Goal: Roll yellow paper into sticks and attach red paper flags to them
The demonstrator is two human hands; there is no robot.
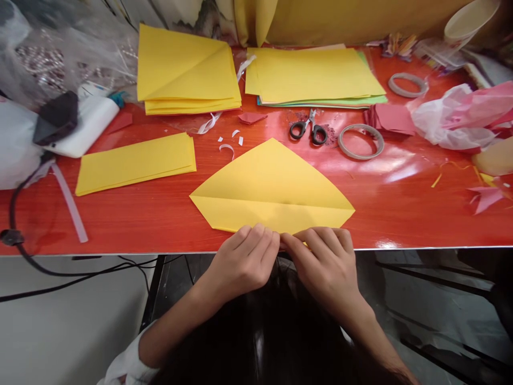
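A sheet of yellow paper (272,179) lies cornerwise on the red table, a crease running across it from side to side. Its near edge is folded over and sits close to the table's front edge. My left hand (250,256) grips that near edge with curled fingers, left of the middle. On the right, my right hand (326,262) has its fingers bent over the same edge, thumb side close to my left hand. Both hands hide part of the folded edge. Beyond the sheet lie black-handled scissors (308,128) and a roll of tape (360,141).
Folded yellow strips (136,163) lie to the left. At the back are a yellow paper stack (188,69) and a second stack (312,75). A second tape roll (407,84), red paper pieces (388,118) and pink tissue (460,115) are at right. A cable (24,256) hangs at left.
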